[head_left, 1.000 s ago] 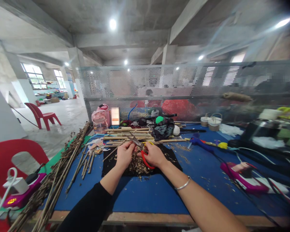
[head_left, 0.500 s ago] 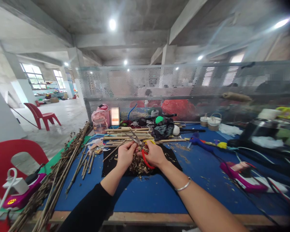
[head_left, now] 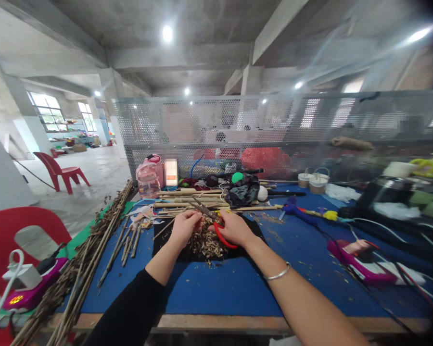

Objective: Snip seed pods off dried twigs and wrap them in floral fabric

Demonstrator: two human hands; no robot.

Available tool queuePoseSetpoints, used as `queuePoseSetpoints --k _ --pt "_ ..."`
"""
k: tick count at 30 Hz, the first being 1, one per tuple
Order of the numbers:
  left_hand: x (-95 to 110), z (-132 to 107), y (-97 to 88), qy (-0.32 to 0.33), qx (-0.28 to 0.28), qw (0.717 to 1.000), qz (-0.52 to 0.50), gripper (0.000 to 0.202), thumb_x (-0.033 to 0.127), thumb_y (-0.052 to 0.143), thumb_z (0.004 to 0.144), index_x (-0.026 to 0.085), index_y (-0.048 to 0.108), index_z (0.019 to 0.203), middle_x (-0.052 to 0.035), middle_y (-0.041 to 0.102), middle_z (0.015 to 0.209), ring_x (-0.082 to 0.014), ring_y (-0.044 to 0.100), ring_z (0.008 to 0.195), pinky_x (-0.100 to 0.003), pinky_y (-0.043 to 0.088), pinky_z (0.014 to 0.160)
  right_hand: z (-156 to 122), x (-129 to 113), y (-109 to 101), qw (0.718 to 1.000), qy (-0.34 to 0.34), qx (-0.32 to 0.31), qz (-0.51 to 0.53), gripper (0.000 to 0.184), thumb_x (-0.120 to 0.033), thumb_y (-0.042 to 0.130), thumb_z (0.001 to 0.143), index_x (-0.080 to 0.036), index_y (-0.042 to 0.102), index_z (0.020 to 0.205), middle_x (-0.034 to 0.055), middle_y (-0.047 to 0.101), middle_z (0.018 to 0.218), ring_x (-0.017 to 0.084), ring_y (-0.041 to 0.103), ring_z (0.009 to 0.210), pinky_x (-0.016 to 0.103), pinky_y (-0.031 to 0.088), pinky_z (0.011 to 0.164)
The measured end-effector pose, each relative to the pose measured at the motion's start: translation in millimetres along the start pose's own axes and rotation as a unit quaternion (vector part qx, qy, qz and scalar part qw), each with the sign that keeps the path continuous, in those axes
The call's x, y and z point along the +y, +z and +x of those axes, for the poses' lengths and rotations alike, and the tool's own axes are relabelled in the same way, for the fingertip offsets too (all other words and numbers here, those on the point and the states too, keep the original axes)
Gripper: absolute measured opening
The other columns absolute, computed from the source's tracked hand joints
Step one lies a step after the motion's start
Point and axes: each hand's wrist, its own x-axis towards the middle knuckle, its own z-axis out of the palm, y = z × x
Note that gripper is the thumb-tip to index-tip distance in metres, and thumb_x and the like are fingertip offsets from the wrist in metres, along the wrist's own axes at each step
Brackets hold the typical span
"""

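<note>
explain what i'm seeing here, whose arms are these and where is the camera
No machine here: these are a person's own two arms, filmed by one camera worn on their head, looking forward and down. The wide lens bends the room's edges. The right hand grips red-handled scissors, blades pointing toward the left hand, which pinches something too small to make out. Under both hands lies a pile of dry clippings on a black mat, on a blue table. Long twigs lie along the table's left edge, pale sticks behind the hands, and a mesh screen stands at the back.
</note>
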Motion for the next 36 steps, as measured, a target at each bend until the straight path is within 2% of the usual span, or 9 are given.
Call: queuePoseSetpoints --k 7,12,17,22,27,29,32,34,36 --pt "2 4 -7.2 -0.049 -0.043 0.998 -0.025 0.032 0.036 0.076 0.053 0.010 0.064 0.068 0.0003 0.057 0.057 -0.0049 0.047 0.045 -0.017 0.039 0.045 -2 8 -9 1.000 -0.020 -0.010 0.001 0.041 -0.059 0.055 0.073 -0.019 0.052 0.078 0.0029 0.062 0.073 0.016 0.057 0.065 0.023 0.030 0.054" --pt "-4 4 -7.0 -0.025 -0.058 0.998 -0.021 0.034 0.038 0.078 0.052 0.010 0.063 0.065 -0.0016 0.060 0.061 -0.0060 0.051 0.049 -0.019 0.042 0.050 -4 -5 -8 0.999 0.019 0.011 -0.023 0.045 -0.061 0.054 0.073 -0.019 0.052 0.088 0.0051 0.064 0.080 0.018 0.059 0.071 0.025 0.032 0.057" --pt "-4 4 -5.8 -0.030 -0.044 0.999 0.010 0.032 0.038 0.076 0.053 0.011 0.063 0.063 -0.0004 0.059 0.058 -0.0058 0.049 0.048 -0.018 0.040 0.049 -2 -1 -8 1.000 0.019 -0.015 -0.012 0.046 -0.065 0.053 0.071 -0.020 0.053 0.079 0.0045 0.063 0.075 0.018 0.058 0.068 0.024 0.031 0.054" --pt "3 3 -9.2 -0.080 -0.056 0.993 0.066 0.029 0.037 0.073 0.055 0.013 0.057 0.055 0.0012 0.054 0.051 -0.0050 0.044 0.041 -0.018 0.034 0.042 -1 13 -13 0.998 -0.003 -0.059 0.005 0.041 -0.061 0.057 0.070 -0.021 0.057 0.075 0.0026 0.063 0.073 0.015 0.056 0.063 0.022 0.031 0.052" --pt "20 4 -26.6 -0.107 -0.084 0.984 0.111 0.028 0.036 0.074 0.054 0.013 0.059 0.059 0.0017 0.054 0.054 -0.0042 0.042 0.042 -0.017 0.033 0.043 -2 23 -25 0.998 -0.001 -0.070 -0.010 0.040 -0.062 0.059 0.066 -0.022 0.060 0.071 0.0015 0.063 0.069 0.014 0.054 0.060 0.022 0.030 0.051" --pt "26 6 -36.1 -0.089 -0.056 0.985 0.137 0.029 0.036 0.074 0.052 0.013 0.062 0.065 0.0024 0.054 0.055 -0.0049 0.043 0.044 -0.017 0.033 0.044 -3 26 -29 0.999 0.008 -0.047 -0.018 0.042 -0.063 0.059 0.064 -0.022 0.061 0.074 0.0015 0.063 0.069 0.015 0.054 0.061 0.022 0.030 0.052" --pt "30 12 -50.4 -0.023 0.025 0.975 0.220 0.030 0.036 0.073 0.051 0.014 0.064 0.069 0.0026 0.055 0.053 -0.0070 0.043 0.044 -0.019 0.033 0.045 -3 32 -29 0.999 0.026 -0.020 -0.003 0.044 -0.064 0.059 0.063 -0.023 0.061 0.079 0.0015 0.064 0.071 0.015 0.054 0.062 0.022 0.031 0.053" --pt "31 16 -60.2 0.039 0.090 0.944 0.315 0.023 0.033 0.071 0.054 0.015 0.064 0.064 0.0014 0.057 0.053 -0.0100 0.046 0.047 -0.022 0.035 0.049 -3 38 -27 0.999 0.040 -0.027 0.023 0.045 -0.064 0.058 0.064 -0.022 0.061 0.078 0.0010 0.063 0.071 0.014 0.053 0.061 0.022 0.031 0.052" --pt "32 19 -71.2 0.076 0.142 0.893 0.421 0.014 0.029 0.067 0.058 0.015 0.064 0.061 -0.0010 0.061 0.056 -0.0142 0.052 0.054 -0.024 0.037 0.055 -1 44 -24 0.996 0.056 -0.049 0.041 0.046 -0.064 0.057 0.065 -0.020 0.062 0.076 0.0008 0.063 0.068 0.013 0.052 0.059 0.021 0.031 0.051"
